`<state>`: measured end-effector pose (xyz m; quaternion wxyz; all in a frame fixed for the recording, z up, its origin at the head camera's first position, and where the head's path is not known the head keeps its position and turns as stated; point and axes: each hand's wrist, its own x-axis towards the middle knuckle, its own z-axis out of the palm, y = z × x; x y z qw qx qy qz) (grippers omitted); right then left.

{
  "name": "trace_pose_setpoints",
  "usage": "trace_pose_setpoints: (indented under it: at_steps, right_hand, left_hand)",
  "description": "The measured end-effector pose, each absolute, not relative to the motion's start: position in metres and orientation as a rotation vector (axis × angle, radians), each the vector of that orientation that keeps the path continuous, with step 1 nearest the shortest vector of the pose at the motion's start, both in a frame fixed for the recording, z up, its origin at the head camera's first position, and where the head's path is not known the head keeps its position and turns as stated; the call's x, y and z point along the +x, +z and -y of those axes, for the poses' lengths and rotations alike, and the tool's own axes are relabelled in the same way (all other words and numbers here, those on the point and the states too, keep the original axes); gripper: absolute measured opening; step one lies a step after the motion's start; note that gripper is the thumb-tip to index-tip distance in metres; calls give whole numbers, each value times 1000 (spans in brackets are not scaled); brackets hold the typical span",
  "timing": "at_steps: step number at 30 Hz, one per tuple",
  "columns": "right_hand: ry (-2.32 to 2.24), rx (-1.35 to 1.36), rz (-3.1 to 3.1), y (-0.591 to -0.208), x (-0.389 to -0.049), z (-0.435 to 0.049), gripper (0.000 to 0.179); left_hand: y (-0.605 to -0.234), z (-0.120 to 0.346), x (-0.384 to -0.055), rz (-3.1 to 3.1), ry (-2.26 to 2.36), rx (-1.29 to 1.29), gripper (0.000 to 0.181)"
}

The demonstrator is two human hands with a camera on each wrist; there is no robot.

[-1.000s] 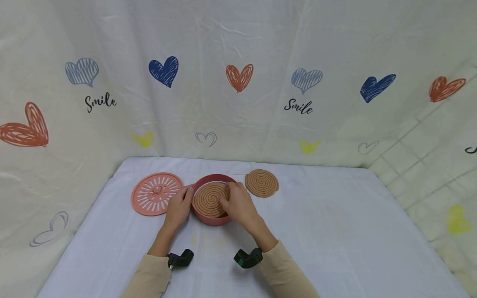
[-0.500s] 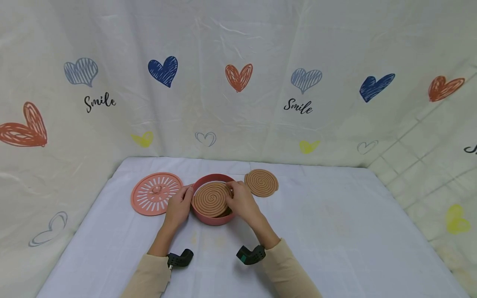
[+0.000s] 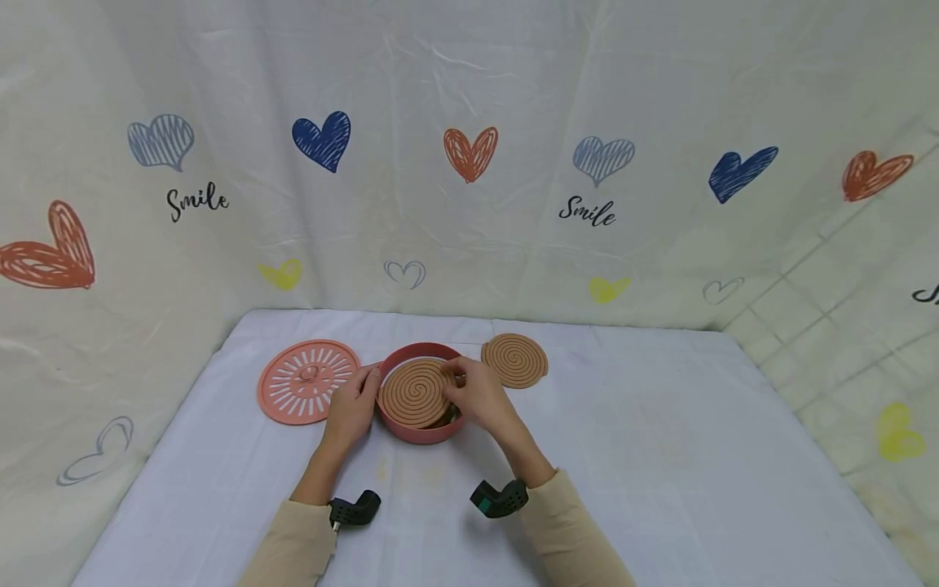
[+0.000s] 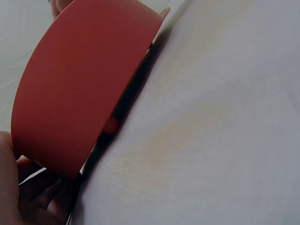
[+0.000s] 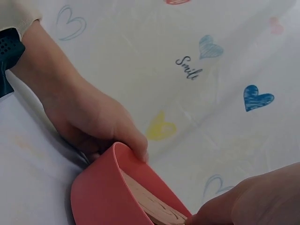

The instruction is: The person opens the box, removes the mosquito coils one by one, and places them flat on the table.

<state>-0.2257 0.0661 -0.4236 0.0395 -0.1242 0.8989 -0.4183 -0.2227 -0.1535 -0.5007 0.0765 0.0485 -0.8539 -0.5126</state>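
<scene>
A round red mosquito coil holder [image 3: 420, 436] stands on the table, with a brown mosquito coil [image 3: 414, 395] lying inside, tilted. My left hand [image 3: 352, 412] grips the holder's left wall, thumb at the rim and fingers outside and low, as the left wrist view shows. On the other side my right hand [image 3: 480, 399] pinches the coil's right edge between thumb and fingers, at the holder's rim. In the right wrist view the coil's edge [image 5: 152, 204] shows below the rim, and the right hand [image 5: 253, 199] reaches in from the right.
The slotted pink-red lid [image 3: 308, 379] lies to the left, close by my left hand. A second mosquito coil [image 3: 515, 360] lies flat behind and right of the holder. White cloth covers the table [image 3: 660, 456], and a heart-printed curtain [image 3: 528, 228] hangs behind.
My right hand has shifted slightly right, its thumb drawing back from over the coil to its right edge. My left hand and the holder have stayed put.
</scene>
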Motion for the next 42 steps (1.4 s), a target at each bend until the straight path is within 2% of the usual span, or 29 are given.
trace_pose_setpoints:
  at_steps: [17, 42]
  right_hand:
    - [-1421, -331, -2633, -425, -229, -72, 22]
    - [-1511, -409, -2482, -425, -228, -72, 23]
  left_hand:
    - [-501, 153, -223, 2572, -1546, 167, 49]
    - [-499, 152, -220, 2559, -1539, 153, 49]
